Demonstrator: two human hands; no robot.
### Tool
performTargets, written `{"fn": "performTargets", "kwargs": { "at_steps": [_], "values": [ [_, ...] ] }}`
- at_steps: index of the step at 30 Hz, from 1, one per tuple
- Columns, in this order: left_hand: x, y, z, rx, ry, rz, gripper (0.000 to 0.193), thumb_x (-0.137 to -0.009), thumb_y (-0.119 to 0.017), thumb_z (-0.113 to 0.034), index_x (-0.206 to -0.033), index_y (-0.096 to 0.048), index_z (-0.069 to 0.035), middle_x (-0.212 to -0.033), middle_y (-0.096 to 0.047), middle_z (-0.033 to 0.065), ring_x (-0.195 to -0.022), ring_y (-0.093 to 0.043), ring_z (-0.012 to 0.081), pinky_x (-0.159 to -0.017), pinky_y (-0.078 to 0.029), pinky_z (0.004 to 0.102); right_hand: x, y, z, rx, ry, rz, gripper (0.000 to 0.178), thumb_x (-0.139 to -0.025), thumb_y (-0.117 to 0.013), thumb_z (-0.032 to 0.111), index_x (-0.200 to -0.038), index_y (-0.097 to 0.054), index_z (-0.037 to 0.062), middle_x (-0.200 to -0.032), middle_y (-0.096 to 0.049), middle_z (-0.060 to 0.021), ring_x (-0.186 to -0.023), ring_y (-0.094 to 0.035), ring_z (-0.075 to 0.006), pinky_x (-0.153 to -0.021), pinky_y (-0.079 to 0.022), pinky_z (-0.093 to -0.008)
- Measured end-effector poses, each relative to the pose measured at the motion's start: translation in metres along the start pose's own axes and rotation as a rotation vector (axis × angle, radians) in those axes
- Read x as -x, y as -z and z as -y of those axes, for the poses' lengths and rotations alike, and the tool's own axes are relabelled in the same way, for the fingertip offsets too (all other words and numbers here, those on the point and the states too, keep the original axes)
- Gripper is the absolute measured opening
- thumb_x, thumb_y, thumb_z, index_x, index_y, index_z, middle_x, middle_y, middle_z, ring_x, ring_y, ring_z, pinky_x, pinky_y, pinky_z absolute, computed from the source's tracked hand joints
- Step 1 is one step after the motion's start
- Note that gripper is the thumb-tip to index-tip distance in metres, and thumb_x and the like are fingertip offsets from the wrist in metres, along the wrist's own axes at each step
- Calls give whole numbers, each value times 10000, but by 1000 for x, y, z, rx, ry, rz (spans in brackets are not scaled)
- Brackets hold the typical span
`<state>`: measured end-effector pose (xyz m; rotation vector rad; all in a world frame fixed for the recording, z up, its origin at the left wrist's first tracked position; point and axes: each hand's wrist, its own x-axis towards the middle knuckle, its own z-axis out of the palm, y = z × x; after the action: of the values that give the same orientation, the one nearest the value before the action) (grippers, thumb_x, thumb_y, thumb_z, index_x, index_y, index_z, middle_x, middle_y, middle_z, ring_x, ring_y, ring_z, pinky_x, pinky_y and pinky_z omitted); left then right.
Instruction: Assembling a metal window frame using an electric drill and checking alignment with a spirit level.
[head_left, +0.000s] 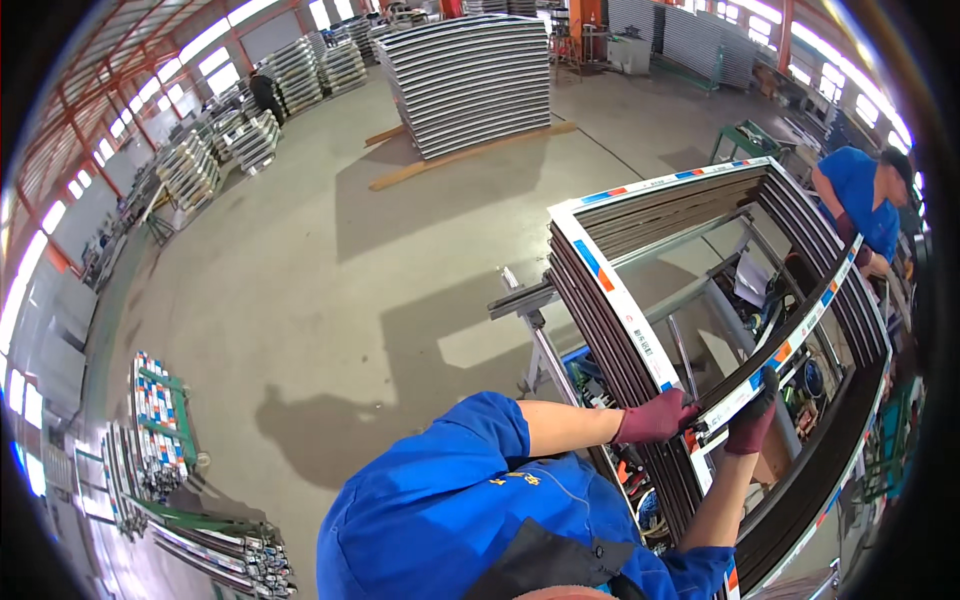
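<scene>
A stack of dark rectangular frames (610,330), topped with white film bearing blue and orange patches, lies on a metal stand. A dark bar with white film (787,347) crosses the stack's opening, from my hands to a co-worker's side. My left hand (655,419), in a maroon glove, closes at the near end of this bar, beside the frame's long side. Further along the bar my right hand (752,418), in a maroon and dark glove, wraps round it with the thumb on top. The left fingertips are partly hidden.
A co-worker in blue (862,200) stands at the far right, with a gloved hand by the bar's far end. Tools and cables lie beneath the frames. A tall panel stack (470,85) rests on wooden beams (400,180); bundled profiles (160,420) stand at left.
</scene>
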<state>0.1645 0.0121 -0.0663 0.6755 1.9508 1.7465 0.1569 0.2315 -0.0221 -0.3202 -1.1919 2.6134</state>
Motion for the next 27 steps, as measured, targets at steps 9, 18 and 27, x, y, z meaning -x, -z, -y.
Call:
{"fn": "performTargets", "kwargs": {
  "at_steps": [9, 18, 27],
  "values": [
    [40, 24, 61, -439, -441, 144, 553, -929, -753, -248, -1392, -580, -1, -1348, -633, 232, -1203, -646, 371, -1014, -526, 456, -50, 126, -31, 248, -191, -364, 814, -978, -513, 726, -1387, -589, 27, -1302, -659, -181, -1164, -647, -373, -1083, -457, -525],
    [-106, 15, -23, 267, 55, 320, 384, -1048, -651, -363, -1243, -682, -33, -994, -651, -9, -847, -565, 75, -725, -473, 274, -10, -5, -2, 97, 84, -481, 545, -883, -803, 432, -1258, -654, 65, -964, -690, -102, -882, -676, -236, -757, -585, -473],
    [-136, -16, -12, 347, -68, 312, 339, -1032, -682, -333, -1151, -708, -16, -947, -690, 43, -778, -649, 129, -708, -522, 314, 70, -11, -68, 799, 215, -545, 385, -1071, -539, 328, -1279, -637, 19, -1084, -736, -223, -1026, -716, -381, -882, -561, -448]
  ]
}}
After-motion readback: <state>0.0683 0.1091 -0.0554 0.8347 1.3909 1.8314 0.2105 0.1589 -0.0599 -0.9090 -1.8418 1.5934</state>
